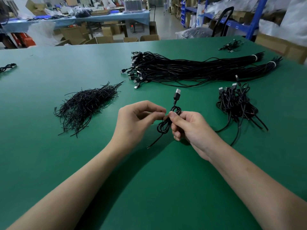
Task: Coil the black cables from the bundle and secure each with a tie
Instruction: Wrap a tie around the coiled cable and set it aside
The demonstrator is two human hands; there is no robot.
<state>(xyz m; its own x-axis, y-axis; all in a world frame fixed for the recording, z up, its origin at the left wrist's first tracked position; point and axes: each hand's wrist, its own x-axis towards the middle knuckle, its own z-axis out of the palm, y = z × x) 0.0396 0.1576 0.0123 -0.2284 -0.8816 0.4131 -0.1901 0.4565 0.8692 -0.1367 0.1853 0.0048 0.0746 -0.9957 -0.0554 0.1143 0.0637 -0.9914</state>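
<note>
One black cable [167, 121] is wound into a small figure-eight coil just right of the frame's centre, gripped at its waist by the right hand [187, 128]. Its USB plug [177, 94] stands upward and its bare end trails down-left to the tabletop [66, 67]. The left hand [136, 118] pinches a thin black tie [163, 119] against the coil's waist. The bundle [182, 68] lies flat in the upper right. It is long and loose, with its plugs fanned toward the centre and its far ends cinched by two white bands [255, 57]. A heap of loose ties [84, 105] sits at centre left. A pile of coiled cables [235, 103] lies at the right.
</note>
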